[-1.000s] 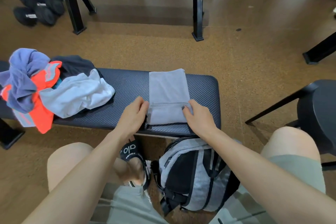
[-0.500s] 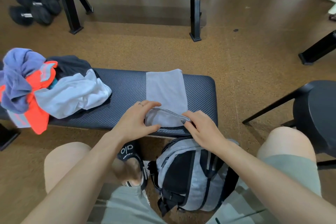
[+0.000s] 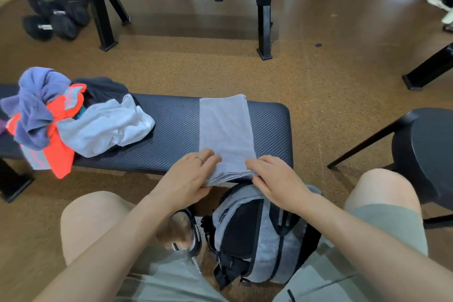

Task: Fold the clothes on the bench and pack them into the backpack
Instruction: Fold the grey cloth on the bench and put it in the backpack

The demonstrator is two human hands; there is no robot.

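our left hand (image 3: 187,179) has its fingers (image 3: 208,158) flat on the near end of the grey garment (image 3: 224,130), thumb tucked under the hem; our right hand (image 3: 275,179) pinches the same hem, its fingertips hidden by the cloth. the garment lies folded lengthwise across the desk (image 3: 171,135). below the desk's near edge stands the backpack (image 3: 257,235); its opening is covered by our right hand, so we cannot see inside. left of the garment sits the unfolded pile (image 3: 73,120).

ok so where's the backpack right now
In the head view the backpack stands on the floor between the person's knees, just below the near edge of the bench, under the right hand.
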